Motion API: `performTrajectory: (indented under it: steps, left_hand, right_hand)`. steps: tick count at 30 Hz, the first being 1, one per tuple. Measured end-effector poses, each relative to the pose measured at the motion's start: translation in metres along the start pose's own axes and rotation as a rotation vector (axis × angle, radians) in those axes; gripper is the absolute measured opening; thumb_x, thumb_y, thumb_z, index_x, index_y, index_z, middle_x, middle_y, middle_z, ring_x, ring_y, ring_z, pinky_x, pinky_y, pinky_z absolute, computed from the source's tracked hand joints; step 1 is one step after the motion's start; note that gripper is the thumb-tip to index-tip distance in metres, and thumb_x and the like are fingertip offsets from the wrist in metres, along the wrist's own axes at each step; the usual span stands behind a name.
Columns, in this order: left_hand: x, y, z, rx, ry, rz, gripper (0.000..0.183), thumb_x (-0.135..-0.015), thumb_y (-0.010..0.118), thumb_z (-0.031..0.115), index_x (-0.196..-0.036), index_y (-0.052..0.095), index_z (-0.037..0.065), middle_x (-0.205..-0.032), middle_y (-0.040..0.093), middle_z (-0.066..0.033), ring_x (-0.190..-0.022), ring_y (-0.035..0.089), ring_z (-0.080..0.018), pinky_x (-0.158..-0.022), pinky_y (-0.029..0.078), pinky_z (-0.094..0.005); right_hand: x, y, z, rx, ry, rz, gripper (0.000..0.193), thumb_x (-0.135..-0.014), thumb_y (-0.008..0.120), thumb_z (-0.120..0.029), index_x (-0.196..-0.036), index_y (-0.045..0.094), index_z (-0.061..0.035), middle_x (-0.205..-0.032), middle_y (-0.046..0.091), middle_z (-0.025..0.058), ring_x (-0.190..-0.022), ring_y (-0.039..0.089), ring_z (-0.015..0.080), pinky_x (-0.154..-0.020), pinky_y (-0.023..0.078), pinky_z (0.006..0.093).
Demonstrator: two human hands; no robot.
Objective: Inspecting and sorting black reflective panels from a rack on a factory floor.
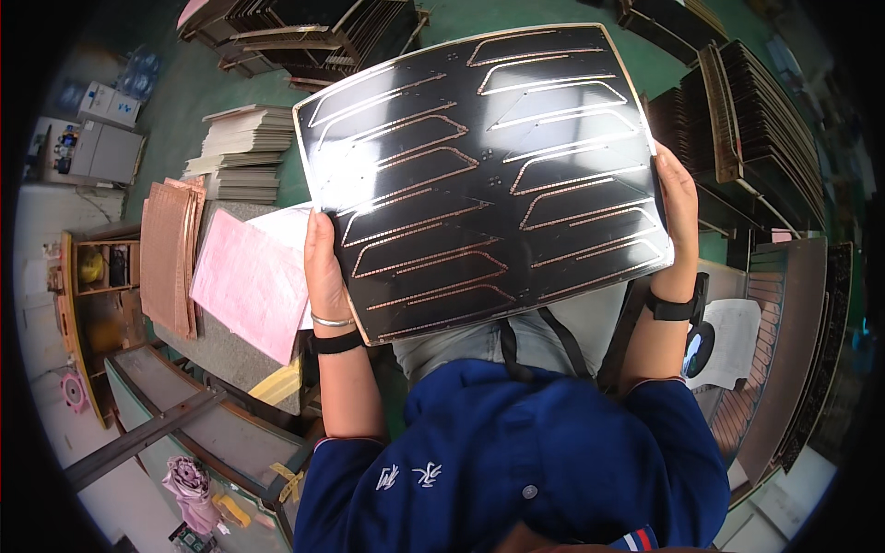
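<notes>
A large black panel (498,221) with rows of copper-coloured angled tracks and a pale edge is held up, tilted, in front of my body. Bright glare lies across its upper left and upper right. My left hand (324,267) grips its left edge, with the thumb side showing and the other fingers hidden behind. On the opposite edge my right hand (678,198) is closed round the panel's right side. Both wrists carry black bands, and a silver bangle (334,322) is on the left one.
Pink sheets (249,281) lie on a grey table left of the panel, beside brown copper-coloured boards (168,258). Behind them stands a stack of pale boards (244,147). Racks of upright dark panels (761,129) stand far right. White paper (733,341) lies near my right forearm.
</notes>
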State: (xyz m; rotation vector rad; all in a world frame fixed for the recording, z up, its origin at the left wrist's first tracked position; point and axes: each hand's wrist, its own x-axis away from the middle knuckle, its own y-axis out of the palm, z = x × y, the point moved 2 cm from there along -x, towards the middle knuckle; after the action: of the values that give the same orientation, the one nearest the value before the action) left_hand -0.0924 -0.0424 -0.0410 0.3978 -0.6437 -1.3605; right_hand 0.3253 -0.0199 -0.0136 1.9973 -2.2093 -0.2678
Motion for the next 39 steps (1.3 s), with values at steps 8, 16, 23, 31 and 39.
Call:
performTrajectory:
  steps: [8,16,23,31,39]
  left_hand:
    - [0.005,0.017,0.009,0.033,0.028,0.015,0.033,-0.098,0.042,0.024,-0.121,0.046,0.001,-0.109,0.058,-0.0104,-0.091,0.062,-0.0176,-0.075,0.055,-0.0285]
    - [0.003,0.018,0.009,0.029,0.012,0.039,0.034,-0.098,0.042,0.024,-0.123,0.046,0.001,-0.108,0.059,-0.0106,-0.091,0.062,-0.0178,-0.075,0.054,-0.0286]
    - [0.000,0.018,0.006,0.022,0.023,0.020,0.032,-0.098,0.043,0.024,-0.121,0.048,0.002,-0.108,0.060,-0.0083,-0.090,0.061,-0.0151,-0.077,0.052,-0.0265]
    - [-0.001,0.025,0.009,-0.004,0.014,0.030,0.034,-0.098,0.042,0.024,-0.123,0.047,0.003,-0.109,0.060,-0.0074,-0.091,0.061,-0.0136,-0.077,0.052,-0.0255]
    - [-0.004,0.021,0.005,-0.022,0.010,0.040,0.032,-0.098,0.040,0.023,-0.121,0.048,0.002,-0.108,0.060,-0.0083,-0.090,0.061,-0.0134,-0.076,0.052,-0.0249]
  right_hand:
    - [-0.004,0.000,0.008,-0.021,0.010,-0.005,0.038,-0.096,0.045,-0.018,-0.125,0.047,0.0076,-0.119,0.057,0.0144,-0.106,0.056,0.0169,-0.092,0.042,0.0269]
    - [-0.004,0.002,0.010,-0.041,0.024,0.002,0.039,-0.096,0.045,-0.018,-0.125,0.047,0.0079,-0.120,0.057,0.0155,-0.108,0.055,0.0182,-0.094,0.042,0.0279]
    - [0.000,0.007,0.012,-0.030,0.036,-0.001,0.044,-0.095,0.045,-0.020,-0.128,0.043,0.0081,-0.121,0.056,0.0161,-0.108,0.055,0.0187,-0.093,0.043,0.0283]
    - [0.001,0.001,0.018,-0.009,0.089,0.025,0.042,-0.095,0.045,-0.020,-0.128,0.045,0.0073,-0.119,0.057,0.0151,-0.103,0.058,0.0168,-0.089,0.046,0.0264]
    - [-0.001,0.005,0.016,-0.030,0.072,0.043,0.042,-0.095,0.046,-0.019,-0.126,0.046,0.0085,-0.118,0.057,0.0157,-0.103,0.058,0.0171,-0.089,0.046,0.0261]
